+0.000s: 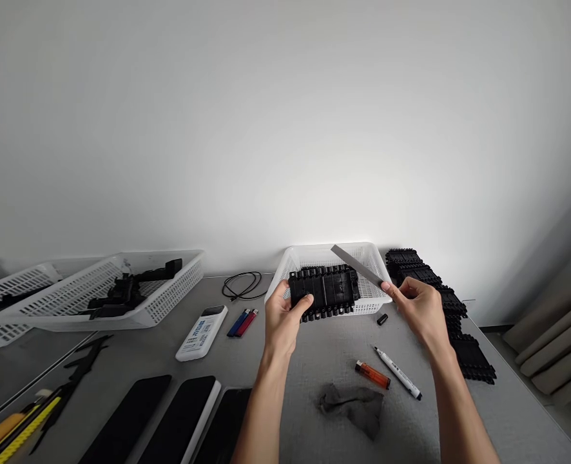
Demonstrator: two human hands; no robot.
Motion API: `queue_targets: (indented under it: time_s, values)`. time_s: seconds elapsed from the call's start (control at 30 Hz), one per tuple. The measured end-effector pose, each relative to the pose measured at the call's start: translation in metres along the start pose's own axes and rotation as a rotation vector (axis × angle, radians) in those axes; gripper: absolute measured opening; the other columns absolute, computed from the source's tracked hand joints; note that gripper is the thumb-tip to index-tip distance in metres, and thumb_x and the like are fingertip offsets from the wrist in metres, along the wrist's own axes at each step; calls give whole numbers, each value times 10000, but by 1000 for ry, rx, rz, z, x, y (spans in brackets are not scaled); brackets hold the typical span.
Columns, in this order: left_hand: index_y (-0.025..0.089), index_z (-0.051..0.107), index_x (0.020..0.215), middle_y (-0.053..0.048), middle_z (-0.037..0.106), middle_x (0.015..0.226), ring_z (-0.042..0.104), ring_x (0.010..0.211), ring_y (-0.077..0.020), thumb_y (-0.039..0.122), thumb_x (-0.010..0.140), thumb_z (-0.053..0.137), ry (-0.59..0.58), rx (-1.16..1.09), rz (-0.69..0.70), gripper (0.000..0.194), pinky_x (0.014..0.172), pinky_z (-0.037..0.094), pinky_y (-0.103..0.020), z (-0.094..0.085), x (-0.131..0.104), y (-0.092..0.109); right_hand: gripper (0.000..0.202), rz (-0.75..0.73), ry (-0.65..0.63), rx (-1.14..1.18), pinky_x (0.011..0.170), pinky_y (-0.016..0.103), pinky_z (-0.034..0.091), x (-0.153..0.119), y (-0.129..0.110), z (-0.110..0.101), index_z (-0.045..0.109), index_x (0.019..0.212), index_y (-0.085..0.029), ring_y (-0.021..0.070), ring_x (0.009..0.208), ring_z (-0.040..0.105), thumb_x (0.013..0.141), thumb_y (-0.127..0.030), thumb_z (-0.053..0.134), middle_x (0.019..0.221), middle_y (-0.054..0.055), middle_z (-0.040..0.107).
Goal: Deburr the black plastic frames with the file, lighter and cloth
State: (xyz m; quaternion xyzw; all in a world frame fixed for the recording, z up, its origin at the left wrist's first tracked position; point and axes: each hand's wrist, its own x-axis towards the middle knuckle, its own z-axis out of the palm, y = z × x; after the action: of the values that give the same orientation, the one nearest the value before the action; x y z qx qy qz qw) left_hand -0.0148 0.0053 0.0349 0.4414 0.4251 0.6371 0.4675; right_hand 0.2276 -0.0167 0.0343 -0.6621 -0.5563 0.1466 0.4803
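My left hand (284, 316) grips a black ribbed plastic part (331, 290) at its left end, thumb on the face and fingers behind. The part is held up in front of a white perforated basket (377, 299). To its right, my right hand (418, 306) pinches the lower end of a flat grey strip (356, 263). The strip slants up to the left, above the right end of the black part. Whether the strip touches the part cannot be told.
Black ribbed parts (472, 357) lie in a row at the right. Nearer are a marker (397, 372), its cap (382, 319), an orange lighter (372, 374) and a grey cloth (353, 406). Leftward are a power bank (202, 333), two lighters, a cable (241, 285), phones (179, 419) and baskets (154, 309).
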Motion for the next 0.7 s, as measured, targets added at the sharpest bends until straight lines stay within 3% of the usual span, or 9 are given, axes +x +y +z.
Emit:
queue_targets:
  time_s: [0.1, 0.23, 0.53, 0.7]
  values:
    - [171, 626, 971, -2, 728, 775, 678, 723, -171, 257, 629, 805, -29, 34, -13, 396, 722, 503, -262, 5, -1, -2, 596, -51, -54, 5, 472, 248, 250, -10, -14, 9, 434, 555, -218, 128, 487, 386, 747, -757, 601, 512, -14, 498]
    - [173, 645, 1003, -21, 744, 844, 688, 765, -180, 259, 665, 778, -73, 90, 39, 373, 732, 498, -257, 10, -5, -4, 568, -98, -73, -153, 492, 256, 249, -22, -31, 24, 494, 582, -225, 156, 507, 459, 751, -758, 595, 516, 0, 555]
    - [167, 618, 961, -17, 738, 798, 678, 719, -162, 240, 612, 816, 1, 10, -5, 407, 707, 514, -261, 8, -2, -3, 609, -38, 26, -218, 473, 244, 241, -5, -6, 3, 456, 559, -222, 141, 487, 424, 758, -789, 554, 513, -3, 549]
    - [174, 624, 969, -9, 724, 778, 683, 741, -173, 251, 631, 816, -34, 26, -4, 396, 714, 517, -267, 9, -4, -4, 619, -77, 0, -187, 459, 245, 225, -6, -8, 8, 436, 547, -222, 136, 480, 398, 758, -792, 548, 501, -3, 519]
